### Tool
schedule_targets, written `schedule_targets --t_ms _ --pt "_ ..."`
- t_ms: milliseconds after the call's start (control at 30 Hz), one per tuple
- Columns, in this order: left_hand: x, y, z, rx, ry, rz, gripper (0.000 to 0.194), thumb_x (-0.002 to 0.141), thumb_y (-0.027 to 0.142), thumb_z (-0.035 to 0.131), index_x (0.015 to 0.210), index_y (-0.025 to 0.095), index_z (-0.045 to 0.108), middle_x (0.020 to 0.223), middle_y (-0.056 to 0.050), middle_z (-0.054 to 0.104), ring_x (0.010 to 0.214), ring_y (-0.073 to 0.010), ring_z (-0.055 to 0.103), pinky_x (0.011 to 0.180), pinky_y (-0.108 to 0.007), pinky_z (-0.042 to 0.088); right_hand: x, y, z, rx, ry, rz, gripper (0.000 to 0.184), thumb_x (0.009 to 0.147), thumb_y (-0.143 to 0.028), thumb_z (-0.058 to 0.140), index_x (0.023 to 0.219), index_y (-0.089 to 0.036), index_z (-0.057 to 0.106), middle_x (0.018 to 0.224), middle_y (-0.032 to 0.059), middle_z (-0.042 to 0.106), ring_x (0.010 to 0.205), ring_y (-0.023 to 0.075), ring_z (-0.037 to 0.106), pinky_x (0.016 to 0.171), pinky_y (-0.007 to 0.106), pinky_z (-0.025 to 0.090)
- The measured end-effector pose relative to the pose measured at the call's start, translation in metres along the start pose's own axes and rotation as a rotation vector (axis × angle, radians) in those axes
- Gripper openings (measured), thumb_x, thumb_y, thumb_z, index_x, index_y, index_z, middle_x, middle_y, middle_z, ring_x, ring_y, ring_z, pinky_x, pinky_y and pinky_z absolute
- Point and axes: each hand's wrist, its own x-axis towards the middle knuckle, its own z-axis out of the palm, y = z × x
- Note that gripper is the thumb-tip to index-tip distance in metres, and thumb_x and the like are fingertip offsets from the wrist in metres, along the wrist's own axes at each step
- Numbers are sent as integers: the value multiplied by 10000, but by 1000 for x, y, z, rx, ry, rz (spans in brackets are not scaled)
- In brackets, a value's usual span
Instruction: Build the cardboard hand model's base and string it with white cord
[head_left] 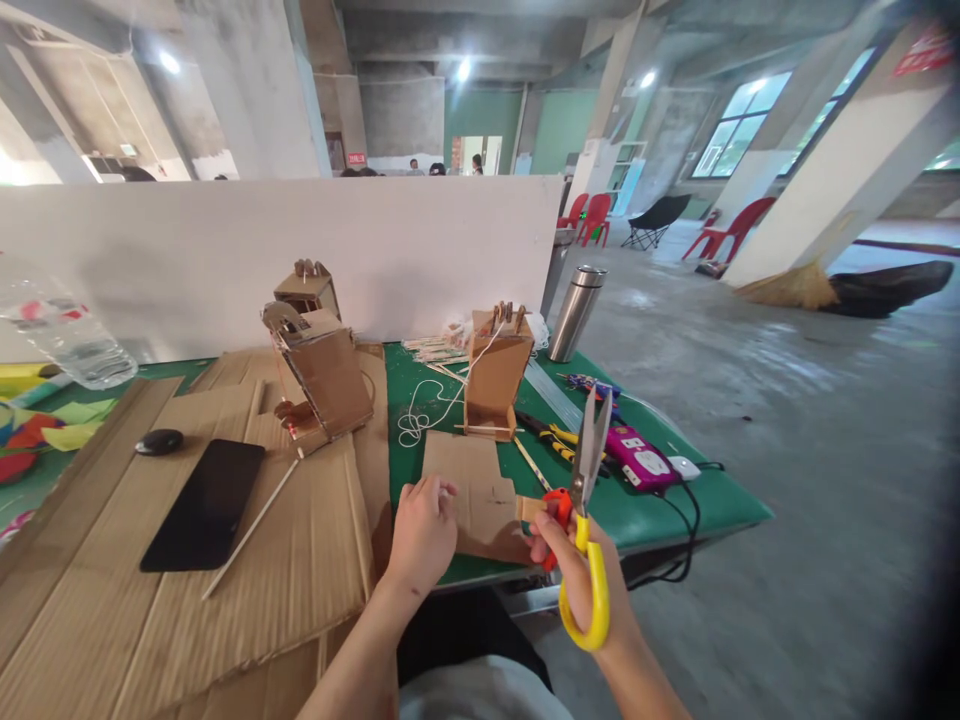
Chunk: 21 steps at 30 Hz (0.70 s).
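Observation:
My right hand (pixel 577 570) is closed around a pair of scissors (pixel 590 450) with yellow and orange handles, blades pointing up and slightly parted. Between its thumb and fingers is also a small cardboard strip (pixel 529 508). My left hand (pixel 426 530) is closed with curled fingers at the left edge of a flat cardboard piece (pixel 480 500); whether it pinches anything is hidden. Beyond that piece stands an upright cardboard box (pixel 495 375) with notched discs on top and white string (pixel 424 412) beside it.
To the left, another cardboard model (pixel 326 375), a black phone (pixel 202 505) and a mouse (pixel 159 442) lie on cardboard sheets (pixel 300 570). At right are pliers (pixel 559 437), a purple power strip (pixel 637 458) with a cable and a steel flask (pixel 577 315). A white board (pixel 420 240) closes off the back.

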Motion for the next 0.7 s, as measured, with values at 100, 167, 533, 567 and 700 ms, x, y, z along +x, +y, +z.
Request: schedule_targets --t_ms 100,167,533,567,700 --pt "-5 0 2 26 -27 13 290 852 38 335 860 173 591 863 -47 670 836 -203 564 772 -344 453 -1 -2 0 -29 18 -9 406 742 -592 588 751 -191 522 546 -20 528 487 148 531 491 264 472" --pt "-14 -1 0 82 -69 42 307 820 -3 337 841 179 584 839 -38 666 817 -195 568 764 -330 448 -2 -2 -2 -63 34 8 401 738 -582 594 771 -188 525 574 -15 535 473 134 506 462 248 454" --pt "-31 9 -19 -166 -119 60 293 897 121 313 872 207 592 925 -41 656 889 -174 607 891 -358 447 -8 -18 3 -111 -120 26 315 751 -499 618 799 -196 545 673 7 571 515 137 493 450 232 420" --pt "-31 12 -19 -282 -124 42 290 909 159 311 888 208 597 936 -43 643 892 -171 599 845 -326 464 -9 -21 6 -111 -136 30 310 759 -497 609 802 -197 547 693 11 577 533 142 505 464 234 429" --pt "-34 21 -13 -575 -178 31 258 930 304 351 920 195 585 906 -35 612 863 -164 574 796 -288 463 -14 -33 17 -73 -246 38 271 783 -462 594 806 -198 533 732 18 595 620 164 547 535 240 466"
